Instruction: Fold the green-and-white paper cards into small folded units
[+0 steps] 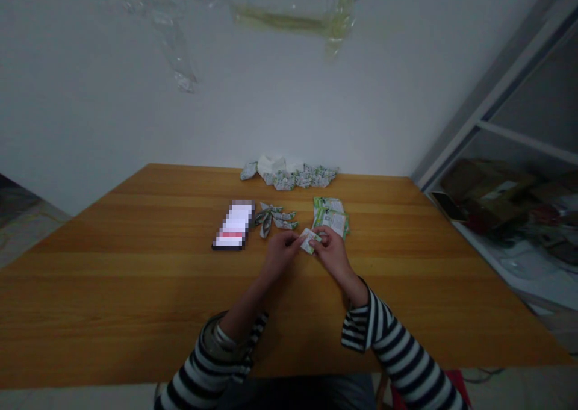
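Between my two hands, above the wooden table [135,289], is a small folded piece of printed paper [309,240], white with green. My left hand [282,250] pinches its left edge, fingers closed. On the other side my right hand [332,250] grips it between thumb and fingers. Just beyond the right hand lies a stack of flat green-and-white printed sheets [332,211]. Several narrow folded paper pieces [273,217] lie in a fan beyond the left hand.
A phone [233,224] with a lit, blurred screen lies left of the folded pieces. Along the wall stands a row of folded printed papers [298,177] with some white ones. Plastic and tape hang on the wall. At right, a shelf [524,217] holds boxes and clutter.
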Demonstrator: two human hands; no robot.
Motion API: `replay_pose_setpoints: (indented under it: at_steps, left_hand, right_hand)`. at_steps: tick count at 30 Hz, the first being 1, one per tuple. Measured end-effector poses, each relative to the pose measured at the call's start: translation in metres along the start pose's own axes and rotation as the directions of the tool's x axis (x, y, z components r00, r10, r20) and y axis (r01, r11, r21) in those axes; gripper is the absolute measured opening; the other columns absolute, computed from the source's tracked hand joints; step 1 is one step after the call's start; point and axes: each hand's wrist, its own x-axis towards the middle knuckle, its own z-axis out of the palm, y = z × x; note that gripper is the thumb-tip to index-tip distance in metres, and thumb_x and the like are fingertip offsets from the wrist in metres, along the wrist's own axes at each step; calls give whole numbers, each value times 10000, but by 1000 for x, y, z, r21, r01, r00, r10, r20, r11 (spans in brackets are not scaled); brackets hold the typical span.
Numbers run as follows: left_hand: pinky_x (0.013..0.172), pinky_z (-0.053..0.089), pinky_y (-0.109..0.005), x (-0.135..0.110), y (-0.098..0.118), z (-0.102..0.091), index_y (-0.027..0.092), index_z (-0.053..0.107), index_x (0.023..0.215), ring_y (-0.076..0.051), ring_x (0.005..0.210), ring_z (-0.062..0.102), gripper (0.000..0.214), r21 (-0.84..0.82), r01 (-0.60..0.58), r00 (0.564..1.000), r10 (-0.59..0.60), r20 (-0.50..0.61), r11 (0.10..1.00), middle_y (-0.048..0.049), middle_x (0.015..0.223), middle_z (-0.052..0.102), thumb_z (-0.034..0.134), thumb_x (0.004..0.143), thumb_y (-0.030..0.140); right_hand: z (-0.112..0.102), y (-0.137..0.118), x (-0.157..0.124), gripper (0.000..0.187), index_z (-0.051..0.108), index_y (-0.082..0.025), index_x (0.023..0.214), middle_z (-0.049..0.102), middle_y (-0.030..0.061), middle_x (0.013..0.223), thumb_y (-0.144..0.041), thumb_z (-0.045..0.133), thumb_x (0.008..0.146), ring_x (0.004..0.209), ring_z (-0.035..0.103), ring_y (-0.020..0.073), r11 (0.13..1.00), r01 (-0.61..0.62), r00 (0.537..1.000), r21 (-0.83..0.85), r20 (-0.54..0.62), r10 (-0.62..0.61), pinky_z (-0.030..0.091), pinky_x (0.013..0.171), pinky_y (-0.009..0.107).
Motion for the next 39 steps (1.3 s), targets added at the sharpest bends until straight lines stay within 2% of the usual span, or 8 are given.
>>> replay_pose_setpoints:
  at_steps: [3, 6, 10, 13, 18, 28, 35, 39]
  left_hand:
    - [554, 409, -221, 1, 2, 1, 141, 657, 725, -131, 593, 551, 263, -64, -35, 999, 33, -21, 997, -14, 640, 630, 602, 805, 385]
    - [530, 429, -218, 1, 6, -2, 144, 660, 891, -130, 572, 574, 276, -222, 11, 998, -26, -65, 975, -14, 674, 660, 676, 755, 384]
    - [491, 427, -213, 1, 14, -9, 129, 679, 979, -107, 491, 552, 383, -379, 96, 995, -76, 67, 920, -9, 641, 682, 753, 699, 380]
    - [613, 496, -252, 0, 21, -13, 120, 741, 947, -154, 653, 647, 338, -369, 94, 991, -50, 126, 925, -70, 822, 753, 761, 704, 354]
    - [865, 517, -357, 0, 26, -17, 152, 750, 1016, -253, 945, 686, 395, -352, 62, 984, 3, 180, 934, -91, 1043, 747, 806, 641, 262]
    - [727, 536, -279, -1, 29, -20, 171, 755, 1007, -214, 812, 694, 412, -218, 2, 973, 48, 227, 976, -71, 964, 758, 822, 602, 201]
    - [775, 541, -338, 0, 20, -20, 145, 744, 1035, -242, 853, 696, 388, -245, 41, 956, 33, 290, 969, -87, 975, 761, 768, 694, 329]
    - [827, 536, -341, 1, 15, -19, 141, 745, 1025, -229, 861, 701, 383, -274, 78, 953, 10, 304, 959, -95, 998, 757, 771, 700, 341]
  right_hand:
    - [-1, -3, -1, 367, 560, -218, 1018, 627, -44, 589, -328, 709, 700, 476, 576, 150, 998, 1, 999, 61, 41, -4, 464, 441, 245]
    - [-5, -13, -3, 496, 525, -249, 1201, 668, -34, 668, -358, 700, 750, 542, 623, 154, 989, 27, 984, 144, 173, -52, 522, 531, 268]
    - [-18, -24, -1, 408, 675, -240, 1065, 719, 27, 989, -318, 785, 679, 843, 674, 182, 987, 118, 946, 112, 291, -146, 541, 725, 285]
    - [-28, -24, 4, 347, 747, -224, 946, 736, 46, 997, -302, 829, 618, 897, 672, 202, 987, 151, 956, 51, 249, -159, 526, 794, 308]
    - [-35, -20, 7, 309, 765, -219, 965, 750, 66, 990, -343, 790, 683, 849, 685, 197, 991, 122, 959, 58, 251, -132, 524, 779, 313]
    - [-43, -20, 8, 439, 751, -222, 987, 742, 39, 995, -238, 860, 563, 839, 681, 173, 991, 42, 919, 127, 383, -89, 537, 727, 264]
    - [-45, -18, 5, 374, 737, -197, 1023, 748, 59, 988, -334, 791, 680, 854, 689, 187, 998, 48, 919, 31, 390, -57, 536, 811, 329]
    - [-43, -16, 6, 310, 762, -198, 952, 764, 55, 884, -410, 745, 726, 747, 684, 180, 996, 90, 932, 9, 351, -87, 546, 726, 312]
